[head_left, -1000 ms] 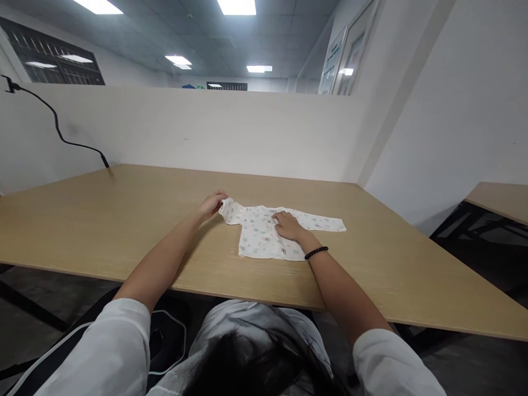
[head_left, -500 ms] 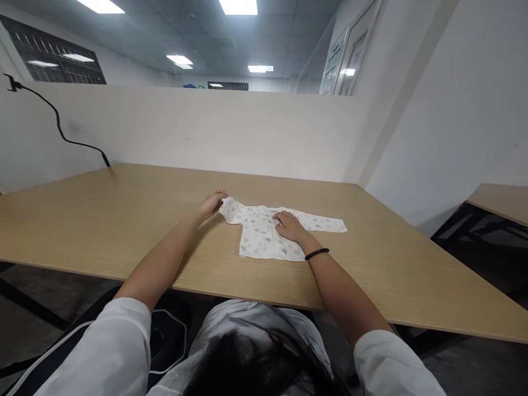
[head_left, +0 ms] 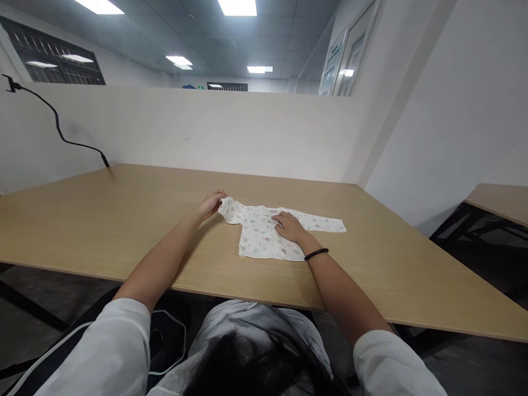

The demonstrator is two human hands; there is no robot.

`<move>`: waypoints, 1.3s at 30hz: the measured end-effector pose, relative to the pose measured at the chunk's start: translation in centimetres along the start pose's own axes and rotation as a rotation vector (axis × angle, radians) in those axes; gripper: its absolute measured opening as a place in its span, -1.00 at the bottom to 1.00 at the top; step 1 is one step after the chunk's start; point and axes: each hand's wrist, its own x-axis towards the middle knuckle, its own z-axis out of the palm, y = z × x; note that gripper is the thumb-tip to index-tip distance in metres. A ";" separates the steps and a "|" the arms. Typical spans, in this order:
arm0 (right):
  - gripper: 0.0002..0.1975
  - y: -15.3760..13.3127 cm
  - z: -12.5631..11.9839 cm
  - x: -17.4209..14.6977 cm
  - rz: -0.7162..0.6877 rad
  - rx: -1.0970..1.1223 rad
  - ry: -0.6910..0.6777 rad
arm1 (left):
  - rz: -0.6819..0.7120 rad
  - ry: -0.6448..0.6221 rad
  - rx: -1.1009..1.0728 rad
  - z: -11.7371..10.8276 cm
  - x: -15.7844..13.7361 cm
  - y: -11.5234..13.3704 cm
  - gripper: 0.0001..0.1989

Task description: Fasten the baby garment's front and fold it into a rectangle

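At the upper left of the frame, a thin black stand (head_left: pixel 80 145) bends beside the white wall (head_left: pixel 247 132), and its foot is at the far left corner of the table (head_left: pixel 124 220). Going to the right, the left hand (head_left: pixel 212 203) comes near the centre of the frame. Its fingers and thumb seem to pinch the end of the near-left sleeve (head_left: pixel 233 212), though the exact grip is partly hidden by the hand. This sleeve looks bunched and bent a little upward; I cannot tell if it is fully raised from the wood.

The shirt (head_left: pixel 258 236), white with a small print, lies at the centre of the frame, on the table. Its long axis goes across, from sleeve to sleeve, with the collar to the far side and the hem toward the person. The left hand is at the left end of this axis. The right hand (head_left: pixel 290 226) rests on the chest, just right of the middle, palm down, its fingers a little spread and slightly curved, a dark bracelet (head_left: pixel 317 254) on its wrist.

Farther right, the other sleeve (head_left: pixel 324 223) lies flat and straight, held by no hand; the right hand is the nearer one.
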 end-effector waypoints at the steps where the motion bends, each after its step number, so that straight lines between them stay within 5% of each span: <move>1: -0.57 0.0 0.0 0.0 -0.005 0.004 0.009 | 0.001 -0.002 -0.008 -0.1 0.1 -0.1 -0.78; 32: -0.60 -0.3 0.0 0.0 0.052 0.006 0.027 | -0.018 -0.019 -0.030 -0.6 0.5 -0.3 -0.78; 39: -0.46 -2.2 -0.6 0.2 0.036 0.332 0.297 | -0.028 -0.085 -0.187 1.0 -0.9 0.7 -0.77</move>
